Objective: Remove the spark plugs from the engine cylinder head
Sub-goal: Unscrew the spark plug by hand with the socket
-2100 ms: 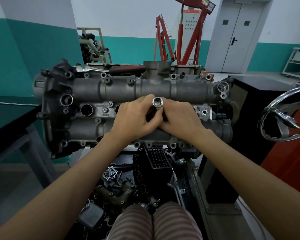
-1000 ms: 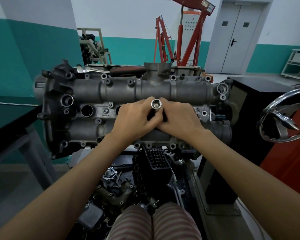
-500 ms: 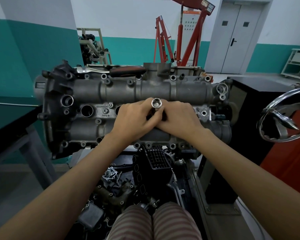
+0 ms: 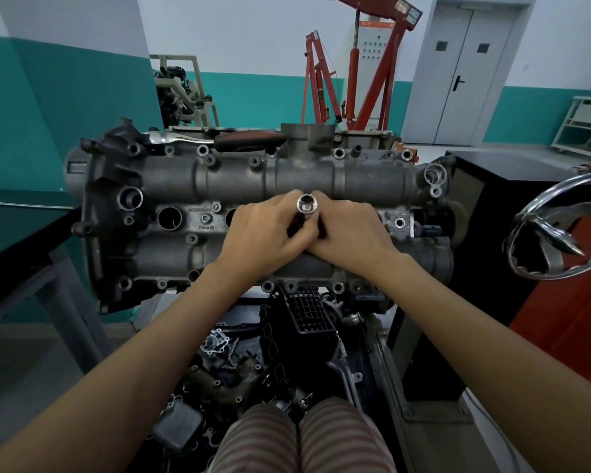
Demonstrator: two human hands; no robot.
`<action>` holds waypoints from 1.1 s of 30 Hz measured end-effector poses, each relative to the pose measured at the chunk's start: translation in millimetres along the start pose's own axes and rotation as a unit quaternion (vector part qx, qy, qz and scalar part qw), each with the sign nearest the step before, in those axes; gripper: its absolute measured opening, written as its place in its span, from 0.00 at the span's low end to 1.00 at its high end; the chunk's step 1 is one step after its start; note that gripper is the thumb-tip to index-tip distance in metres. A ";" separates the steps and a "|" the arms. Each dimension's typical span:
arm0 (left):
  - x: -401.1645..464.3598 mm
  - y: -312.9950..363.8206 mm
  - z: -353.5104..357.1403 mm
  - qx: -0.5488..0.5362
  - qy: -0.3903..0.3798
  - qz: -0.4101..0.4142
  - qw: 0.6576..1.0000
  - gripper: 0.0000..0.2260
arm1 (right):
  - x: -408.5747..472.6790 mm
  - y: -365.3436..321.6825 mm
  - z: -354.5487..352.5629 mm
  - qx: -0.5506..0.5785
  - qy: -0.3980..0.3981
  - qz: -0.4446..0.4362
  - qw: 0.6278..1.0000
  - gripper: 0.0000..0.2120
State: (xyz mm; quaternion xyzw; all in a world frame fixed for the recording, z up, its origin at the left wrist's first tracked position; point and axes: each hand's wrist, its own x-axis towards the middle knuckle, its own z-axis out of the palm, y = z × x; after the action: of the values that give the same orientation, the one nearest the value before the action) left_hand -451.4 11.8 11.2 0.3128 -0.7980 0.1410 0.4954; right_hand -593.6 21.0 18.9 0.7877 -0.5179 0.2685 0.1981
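Note:
The grey cylinder head [image 4: 191, 186] stands upright on a stand in front of me. A chrome spark plug socket [image 4: 307, 207] sticks out of a plug well at its middle, with the open end facing me. My left hand [image 4: 263, 233] and my right hand [image 4: 352, 233] meet around the socket, fingers wrapped on its shaft. Two open plug wells [image 4: 170, 218] show to the left of my hands. No spark plug is visible; the socket's lower part is hidden by my fingers.
A ratchet with a red-black handle [image 4: 246, 139] lies on top of the head. A chrome handwheel [image 4: 556, 230] juts out at the right beside a black cabinet [image 4: 512, 186]. Loose engine parts [image 4: 253, 356] fill the tray below. A dark bench [image 4: 17, 233] stands at left.
Both hands stay on the socket; it has shifted only slightly between frames, as the fingers work around it.

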 end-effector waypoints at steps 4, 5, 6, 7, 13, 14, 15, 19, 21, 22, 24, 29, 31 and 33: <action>0.0 -3.2 1.0 -0.018 0.008 0.005 1.000 0.18 | -0.3 3.0 -0.3 0.002 -0.005 0.006 1.000 0.17; 0.1 -3.6 1.0 -0.027 0.007 0.004 1.000 0.18 | -0.4 3.0 -1.4 0.007 -0.007 0.006 1.000 0.18; 0.4 -3.6 0.6 -0.034 0.006 0.002 0.999 0.18 | -0.7 2.4 -1.9 0.005 -0.009 0.002 1.000 0.19; 0.5 -3.0 0.1 -0.039 0.003 0.001 0.999 0.17 | -1.4 2.0 -2.0 0.001 -0.008 -0.006 1.000 0.20; 1.0 0.7 -1.0 -0.024 -0.004 -0.008 1.000 0.10 | -1.4 1.2 -2.3 0.004 -0.004 -0.020 1.000 0.15; 1.1 -0.5 -0.4 -0.017 0.002 -0.010 1.000 0.11 | -1.4 0.9 -2.1 0.006 0.001 -0.016 1.000 0.16; 0.9 -2.0 0.5 -0.011 0.006 -0.010 1.000 0.13 | -1.4 1.3 -2.0 0.006 0.005 -0.012 1.000 0.18; -0.4 -3.3 1.5 -0.023 0.017 -0.007 1.000 0.18 | -0.8 2.2 -0.5 -0.007 -0.002 -0.002 1.000 0.22; -0.3 -2.7 1.0 -0.040 0.007 -0.014 0.999 0.19 | -0.4 2.7 -0.7 -0.010 -0.010 0.000 1.000 0.19; -0.1 -2.7 0.7 -0.046 0.001 -0.018 0.999 0.19 | -0.4 2.6 -0.7 -0.015 -0.013 -0.003 1.000 0.19; 0.1 -1.5 -0.4 -0.047 -0.009 -0.017 0.999 0.18 | 0.0 2.2 -0.8 -0.018 -0.014 -0.011 1.000 0.18; -0.3 2.0 -1.2 -0.021 0.002 -0.001 1.000 0.09 | 0.2 1.4 -0.4 -0.003 -0.002 -0.015 1.000 0.18; -0.5 -0.9 0.5 -0.013 0.007 -0.009 1.000 0.14 | -0.2 1.3 0.8 0.005 0.005 -0.009 1.000 0.19; -0.7 -4.3 1.6 -0.019 0.008 -0.011 1.000 0.19 | 0.0 1.1 0.6 -0.004 0.006 -0.004 1.000 0.23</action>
State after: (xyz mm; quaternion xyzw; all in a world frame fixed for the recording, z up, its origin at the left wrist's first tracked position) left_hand -449.5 8.0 9.5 0.3111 -0.7931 0.1223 0.5092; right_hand -594.5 20.2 18.4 0.7873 -0.5148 0.2704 0.2050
